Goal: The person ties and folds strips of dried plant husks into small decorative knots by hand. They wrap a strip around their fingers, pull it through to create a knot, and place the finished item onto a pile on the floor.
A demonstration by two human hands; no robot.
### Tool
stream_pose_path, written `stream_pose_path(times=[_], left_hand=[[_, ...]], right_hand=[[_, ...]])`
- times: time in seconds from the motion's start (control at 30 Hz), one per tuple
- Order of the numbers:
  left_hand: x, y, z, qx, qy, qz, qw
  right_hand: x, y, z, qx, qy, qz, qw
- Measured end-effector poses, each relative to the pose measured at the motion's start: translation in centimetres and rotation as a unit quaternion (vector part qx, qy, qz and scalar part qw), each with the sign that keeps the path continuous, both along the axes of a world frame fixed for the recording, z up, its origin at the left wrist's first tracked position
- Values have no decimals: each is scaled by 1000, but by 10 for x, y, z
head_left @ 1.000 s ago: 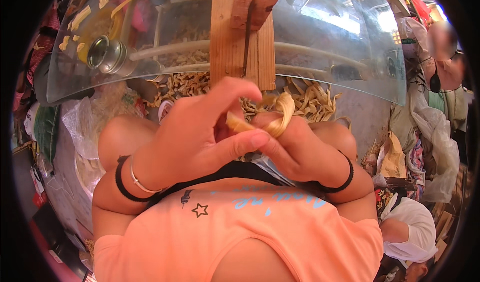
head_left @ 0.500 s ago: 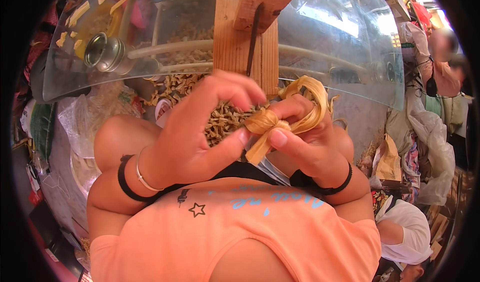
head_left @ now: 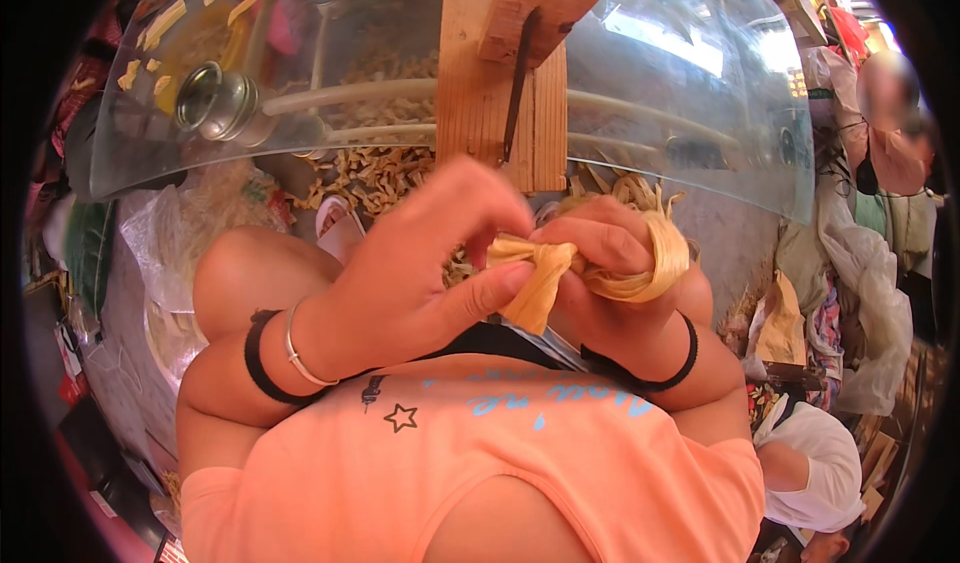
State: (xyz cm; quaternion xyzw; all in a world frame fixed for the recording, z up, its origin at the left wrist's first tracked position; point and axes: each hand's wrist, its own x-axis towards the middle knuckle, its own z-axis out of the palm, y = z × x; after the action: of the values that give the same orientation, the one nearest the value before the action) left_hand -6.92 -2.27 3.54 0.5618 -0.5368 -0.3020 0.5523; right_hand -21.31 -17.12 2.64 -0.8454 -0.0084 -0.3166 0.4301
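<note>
Right hand: grip pinches a yellow strip at its knot, between both hands. Left hand: thumb touches the strip's end (fingers blurred; cannot tell whether they close). Farther: wooden board on glass table, loose strips below.

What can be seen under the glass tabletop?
Through the glass tabletop, pale bars and a heap of tan strip pieces show; the wooden board covers whatever is directly beneath it.
</note>
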Motion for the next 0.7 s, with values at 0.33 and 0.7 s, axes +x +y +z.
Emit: stream_pose_path(times=[0.33,0.7], left_hand=[[16,17,7,1,-77,-9,997],[-16,14,-6,-16,-59,56,997]], right_hand=[[-12,-14,24,144,109,44,983],[-4,-2,14,68,17,44,997]])
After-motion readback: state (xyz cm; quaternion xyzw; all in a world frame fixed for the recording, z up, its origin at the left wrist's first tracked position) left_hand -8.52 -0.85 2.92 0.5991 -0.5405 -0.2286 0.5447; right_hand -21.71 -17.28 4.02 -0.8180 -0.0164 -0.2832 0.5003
